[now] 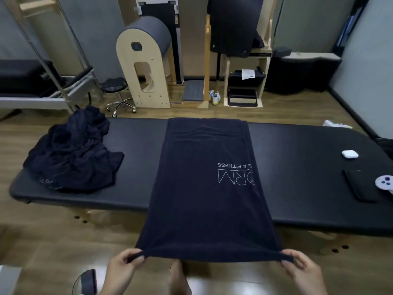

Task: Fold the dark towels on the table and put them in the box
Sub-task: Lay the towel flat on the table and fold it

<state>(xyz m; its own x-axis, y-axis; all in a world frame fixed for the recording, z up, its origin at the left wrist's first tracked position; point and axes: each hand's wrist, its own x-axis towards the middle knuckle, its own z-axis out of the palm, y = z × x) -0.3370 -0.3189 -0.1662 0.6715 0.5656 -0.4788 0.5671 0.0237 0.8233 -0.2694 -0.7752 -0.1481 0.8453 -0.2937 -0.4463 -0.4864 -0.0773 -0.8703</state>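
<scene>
The towel (208, 199) lies long, near to far, across the table (297, 177). The left hand (124, 268) and right hand (302, 270) each pinch a near corner; the far edge is straight ahead.

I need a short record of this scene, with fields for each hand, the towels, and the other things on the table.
left hand: pinches the near left corner of the spread towel
right hand: pinches the near right corner
spread towel: flat across the table, near end held out past the table edge, white lettering up
towel pile: crumpled, at the table's left end, apart from the spread towel
right end: white case, dark flat object, pale controller
</scene>
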